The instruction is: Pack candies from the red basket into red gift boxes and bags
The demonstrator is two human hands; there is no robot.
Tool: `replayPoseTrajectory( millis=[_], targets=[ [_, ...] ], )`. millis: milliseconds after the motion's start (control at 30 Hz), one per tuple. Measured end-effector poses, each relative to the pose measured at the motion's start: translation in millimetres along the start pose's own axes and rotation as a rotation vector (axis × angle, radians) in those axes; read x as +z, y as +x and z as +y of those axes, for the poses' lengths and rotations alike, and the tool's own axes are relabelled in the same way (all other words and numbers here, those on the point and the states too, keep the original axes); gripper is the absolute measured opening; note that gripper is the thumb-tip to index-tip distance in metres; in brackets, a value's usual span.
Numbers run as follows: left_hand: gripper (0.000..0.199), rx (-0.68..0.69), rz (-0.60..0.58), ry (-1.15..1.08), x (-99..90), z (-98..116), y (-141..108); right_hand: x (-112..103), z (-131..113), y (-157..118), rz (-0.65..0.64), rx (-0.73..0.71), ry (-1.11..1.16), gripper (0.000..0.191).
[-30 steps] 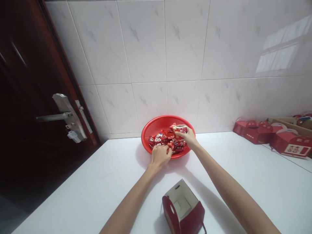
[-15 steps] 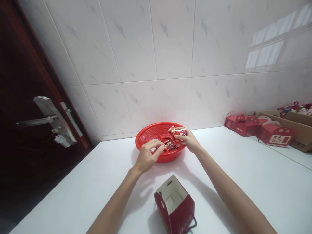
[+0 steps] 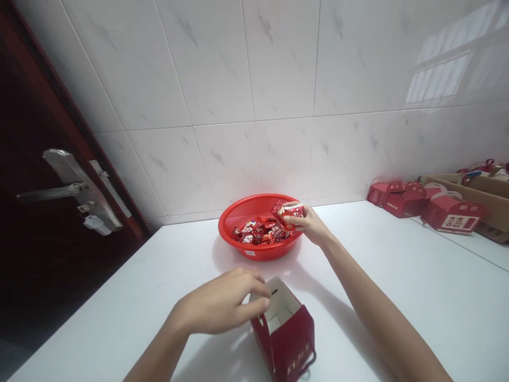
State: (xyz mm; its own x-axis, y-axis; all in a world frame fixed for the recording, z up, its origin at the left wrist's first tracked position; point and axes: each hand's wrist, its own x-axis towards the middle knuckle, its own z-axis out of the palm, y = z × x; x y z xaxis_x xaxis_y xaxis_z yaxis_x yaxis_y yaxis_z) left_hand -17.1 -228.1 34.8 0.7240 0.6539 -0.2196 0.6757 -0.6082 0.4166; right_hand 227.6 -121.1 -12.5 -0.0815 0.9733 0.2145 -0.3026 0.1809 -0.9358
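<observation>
A red plastic basket (image 3: 238,249) stands near the wall with many red-wrapped candies (image 3: 258,232) inside. Over its right side, my right hand (image 3: 310,224) is closed around several red candy packets (image 3: 292,213). In front of the basket, my left hand (image 3: 228,300) hovers at the left edge of an open dark red box (image 3: 294,342). The fingers of that hand are apart, with nothing seen between them. The box has a pale inside and a cord handle hanging on its right; no candy shows in the visible part of its interior.
Several folded red gift boxes (image 3: 453,213) stand at the right by the wall, beside a cardboard carton (image 3: 495,209) with more items in it. The white table (image 3: 167,270) meets a tiled wall. On the left is a dark door with a metal handle (image 3: 79,188).
My left hand has come out of the basket, back toward me, to the open box. My right hand stays over the basket's right side with the packets. The view has shifted slightly.
</observation>
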Motion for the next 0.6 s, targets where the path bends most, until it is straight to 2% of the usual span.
replayPoseTrajectory(
  millis=[67, 167, 233, 333, 400, 500, 600],
  targets=[
    [0.035, -0.030, 0.049, -0.016, 1.8, -6.3, 2.6, 0.5, -6.8, -3.3, -0.007, -0.012, -0.024, 0.051],
    [0.048, -0.068, 0.150, -0.057, 1.8, -14.9, 6.2, 3.6, -19.1, -10.5, -0.083, -0.045, -0.027, 0.048],
    [0.051, -0.059, 0.187, -0.083, -0.1, -16.8, 9.3, 6.8, -27.8, -17.8, -0.178, -0.067, -0.031, 0.044],
    [0.050, -0.023, 0.249, -0.115, -3.6, -13.9, 14.2, 14.2, -40.4, -31.7, -0.389, -0.090, -0.099, 0.039],
    [0.042, -0.003, 0.277, -0.137, -4.8, -10.7, 16.8, 21.3, -47.8, -41.3, -0.553, -0.107, -0.178, 0.035],
    [0.021, 0.032, 0.264, -0.202, -4.6, -7.8, 19.1, 33.2, -55.4, -52.0, -0.767, -0.152, -0.322, 0.030],
    [0.008, 0.043, 0.246, -0.254, -3.8, -8.5, 19.5, 39.8, -57.7, -55.8, -0.879, -0.162, -0.456, 0.023]
  ],
)
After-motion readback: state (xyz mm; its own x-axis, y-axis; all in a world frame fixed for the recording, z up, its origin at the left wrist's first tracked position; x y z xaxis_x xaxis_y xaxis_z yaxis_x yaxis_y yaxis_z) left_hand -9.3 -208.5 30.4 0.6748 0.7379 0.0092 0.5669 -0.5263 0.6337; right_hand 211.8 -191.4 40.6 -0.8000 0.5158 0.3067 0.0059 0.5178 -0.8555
